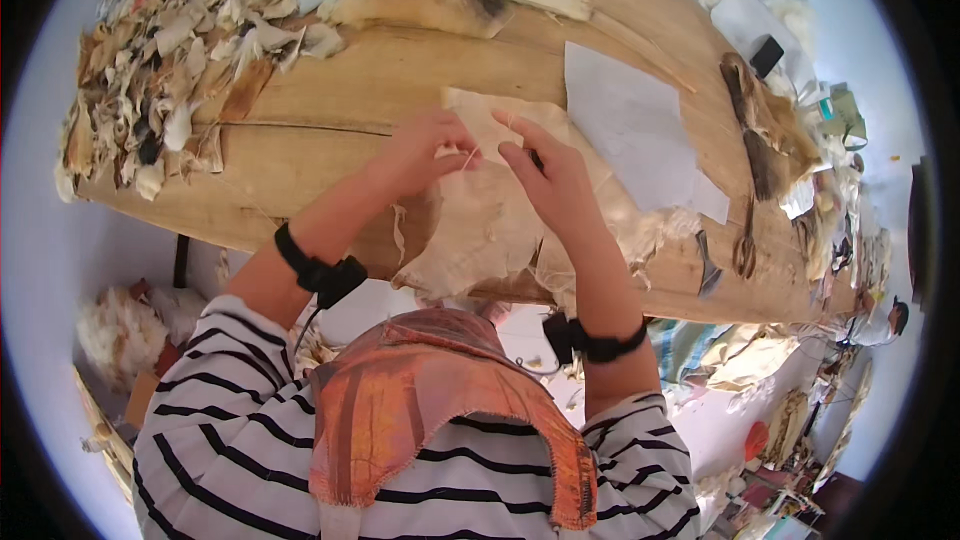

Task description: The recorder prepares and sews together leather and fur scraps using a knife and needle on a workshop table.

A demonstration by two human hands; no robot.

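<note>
A cream piece of hide [470,230] with ragged edges lies at the near edge of the table, under both hands. Above it, my left hand [435,148] is closed, thumb and fingers pinching what looks like a thin pale thread. My right hand [545,175] faces it, with its forefinger and thumb pointing left and the other fingers curled. A small dark thing shows within those curled fingers, too hidden to name. A fine pale strand also shows at the right forefinger's tip. The two hands are slightly apart.
Fur scraps [190,50] heap over the wooden table's [330,85] left end. Larger fur pieces [420,0] lie at the back. White paper [630,125] is right of the hide. Scissors [745,245], a dark blade-like tool [708,265] and brown fur [770,130] lie farther right.
</note>
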